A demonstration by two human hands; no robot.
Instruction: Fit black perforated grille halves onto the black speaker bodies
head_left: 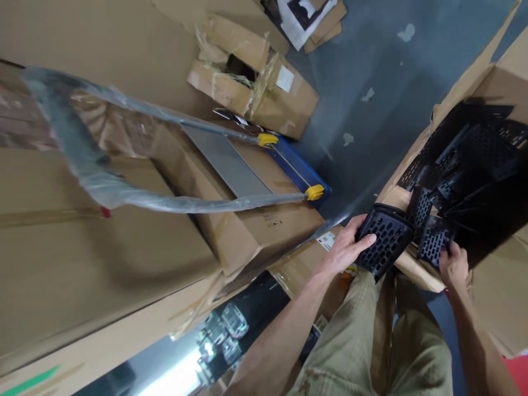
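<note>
2 bare hands at work by an open carton [511,71]. Left hand [345,246] closed on the side of 1 black slotted tray [385,239], thumb flat on its perforated face, tray just outside the carton's near edge. Right hand [454,267] curled on the corner of a 2nd slotted tray [433,242] at the carton's mouth; fingertips partly hidden. More black parts [487,159] heaped inside. Leftward: plastic-wrapped cart handle [185,205], yellow clips [314,192], blue base [297,165].

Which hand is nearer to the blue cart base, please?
Left. The left hand is below and right of the blue cart base in the picture; the right hand is farther right, at the open box.
</note>
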